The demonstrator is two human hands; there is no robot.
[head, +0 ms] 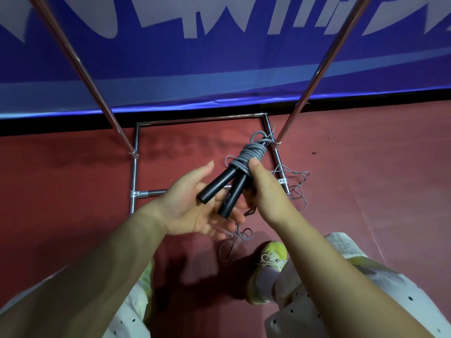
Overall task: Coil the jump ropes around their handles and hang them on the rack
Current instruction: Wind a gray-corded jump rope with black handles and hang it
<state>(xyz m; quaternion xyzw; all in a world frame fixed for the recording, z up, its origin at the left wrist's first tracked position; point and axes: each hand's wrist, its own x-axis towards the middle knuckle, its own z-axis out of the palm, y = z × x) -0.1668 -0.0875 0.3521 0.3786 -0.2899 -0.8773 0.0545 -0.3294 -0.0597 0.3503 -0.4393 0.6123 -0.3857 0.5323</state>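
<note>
Jump rope (pixel 246 157) coiled on unmarked black handles (pixel 220 189); banner lettering unreadable.

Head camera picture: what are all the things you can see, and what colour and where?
Rope: one, grey, coiled round the handles, loose end hanging to the floor.
Handles: two, black, side by side between the hands.
Second rope: one, grey, loose on the floor by the rack's right side.
Rack: one, silver metal, on the floor ahead.
Banner: one, blue and white, behind.
Floor: red.
Shoe: one, yellow, bottom centre.
Left hand: open, under the handles.
Right hand: grips the coil.
</note>
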